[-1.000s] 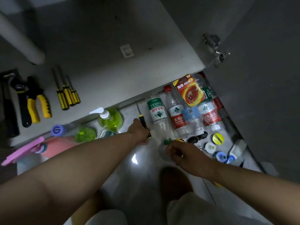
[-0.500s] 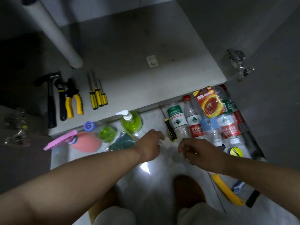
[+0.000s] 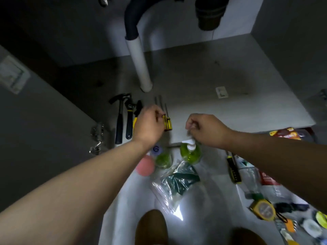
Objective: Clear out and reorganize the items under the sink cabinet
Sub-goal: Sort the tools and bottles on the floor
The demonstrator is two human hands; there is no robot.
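Under-sink cabinet, doors open.
- Cabinet floor (image 3: pixel 247 103): hammer (image 3: pixel 119 121), wrench (image 3: pixel 129 121), pliers (image 3: pixel 138 107) and screwdrivers (image 3: pixel 167 122) in a row, in front of the white pipe (image 3: pixel 139 64).
- Left hand (image 3: pixel 150 124): over the pliers, fingers curled at the screwdrivers' shafts; whether it grips them cannot be told.
- Right hand (image 3: pixel 205 129): just above the soap bottle (image 3: pixel 190 152), fingertips bunched; blur hides anything held.
- Floor (image 3: pixel 141 200), outside the cabinet: soap bottle, clear bag (image 3: pixel 177 179) with green contents, loose screwdriver (image 3: pixel 233 170), water bottles (image 3: pixel 253 179), tape measure (image 3: pixel 263 209).
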